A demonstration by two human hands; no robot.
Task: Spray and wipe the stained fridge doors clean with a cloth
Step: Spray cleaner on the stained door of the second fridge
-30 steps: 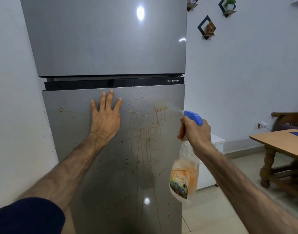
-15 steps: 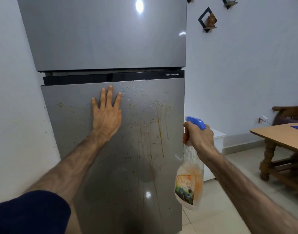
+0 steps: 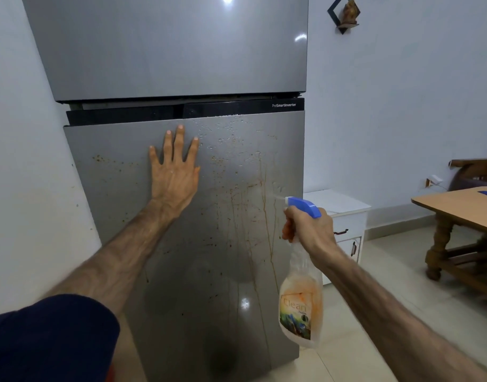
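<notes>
A tall grey fridge fills the middle of the head view. Its lower door (image 3: 121,205) carries brown spots, long orange drips and water beads, thickest right of centre. The upper door (image 3: 165,45) looks plain. My left hand (image 3: 174,175) presses flat on the lower door near its top, fingers straight and spread. My right hand (image 3: 308,230) grips the neck of a clear spray bottle (image 3: 300,304) with a blue trigger head, its nozzle pointing at the door's right side; a faint mist shows at the nozzle. No cloth is in view.
A white wall (image 3: 30,188) runs close along the fridge's left side. A small white cabinet (image 3: 344,224) stands right of the fridge. A wooden table (image 3: 457,205) with something blue on it is at the far right. The floor is pale tile.
My right hand has lowered the spray bottle along the door's right side. The drips have run further down. My left hand stays flat on the door.
</notes>
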